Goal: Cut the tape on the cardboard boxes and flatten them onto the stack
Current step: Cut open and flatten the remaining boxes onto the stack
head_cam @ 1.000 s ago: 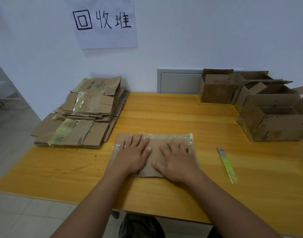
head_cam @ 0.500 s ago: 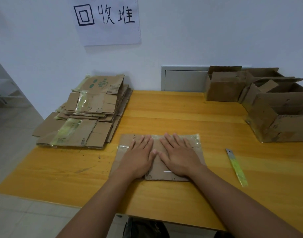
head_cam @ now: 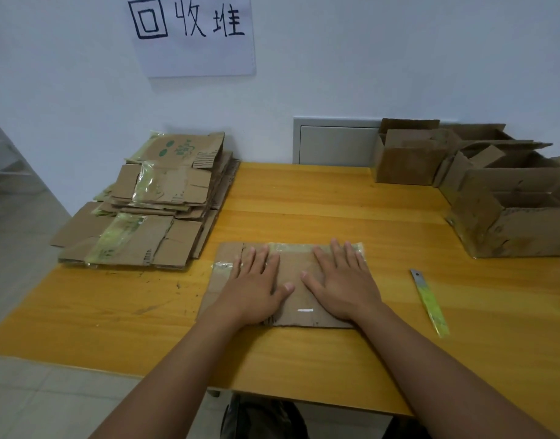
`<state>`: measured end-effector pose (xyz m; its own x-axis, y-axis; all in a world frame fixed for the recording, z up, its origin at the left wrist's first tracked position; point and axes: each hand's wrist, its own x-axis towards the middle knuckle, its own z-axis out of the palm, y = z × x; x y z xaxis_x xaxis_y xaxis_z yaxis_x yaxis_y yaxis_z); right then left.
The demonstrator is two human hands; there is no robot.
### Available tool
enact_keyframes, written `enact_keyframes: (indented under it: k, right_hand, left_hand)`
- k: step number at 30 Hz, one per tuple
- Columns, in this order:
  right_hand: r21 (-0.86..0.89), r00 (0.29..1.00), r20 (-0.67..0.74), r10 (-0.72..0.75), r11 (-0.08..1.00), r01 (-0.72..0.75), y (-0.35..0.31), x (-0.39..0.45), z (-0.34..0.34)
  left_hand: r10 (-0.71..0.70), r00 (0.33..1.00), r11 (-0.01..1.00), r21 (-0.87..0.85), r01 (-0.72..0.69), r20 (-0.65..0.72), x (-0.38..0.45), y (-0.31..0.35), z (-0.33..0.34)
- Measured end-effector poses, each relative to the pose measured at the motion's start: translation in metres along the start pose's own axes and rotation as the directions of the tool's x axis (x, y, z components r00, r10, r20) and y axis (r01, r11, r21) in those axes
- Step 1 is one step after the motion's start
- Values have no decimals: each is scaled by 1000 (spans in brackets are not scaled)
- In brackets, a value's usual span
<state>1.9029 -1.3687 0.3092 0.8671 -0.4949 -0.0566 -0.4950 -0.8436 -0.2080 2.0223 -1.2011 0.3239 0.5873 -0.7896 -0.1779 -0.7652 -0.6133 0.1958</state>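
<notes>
My yellow wooden table [head_cam: 304, 210] meets the white wall; a paper sign [head_cam: 193, 36] with handwritten characters hangs above, grey wall panel [head_cam: 335, 144] beside it

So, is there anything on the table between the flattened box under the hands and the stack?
Nothing visible. Only bare table lies between the flattened box and the stack to its left. The cutter lies on the opposite side.

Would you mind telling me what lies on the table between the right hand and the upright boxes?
In the head view, only the cutter blade lies there, flat on the table, apart from both the right hand and the upright boxes.
</notes>
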Motion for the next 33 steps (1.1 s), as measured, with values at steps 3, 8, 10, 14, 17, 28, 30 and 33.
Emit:
enact_keyframes:
  k: [3,8,10,14,17,28,30,33]
  right_hand:
    - [-8,999,26,40,999,-40,-3,-2,-5]
    - [-321,991,-129,21,945,-61,-19,-39,-13]
    - [-345,979,-190,-68,939,-2,-28,-57,-7]
    - [-213,981,-185,-54,977,13,-31,-67,-5]
    - [-14,998,-66,-21,1000,20,-25,-62,3]
    - [28,1000,-29,5,1000,-4,-21,-57,9]
    - [-5,984,-161,75,997,-77,-25,-62,6]
    - [76,978,-172,118,991,-106,-28,-62,1]
  left_hand:
    - [-92,994,995,26,94,-60,-5,12,-1]
    - [-136,981,978,140,156,-140,10,12,-19]
    - [-87,980,984,137,113,-180,17,19,-18]
    - [-53,991,998,-25,50,-120,19,34,-1]
    - [-79,986,997,-11,78,-145,8,24,8]
    - [-71,987,997,-26,68,-142,-7,11,24]
    - [-81,981,997,-35,76,-174,-9,12,26]
    - [-106,962,993,-71,91,-251,-11,15,28]
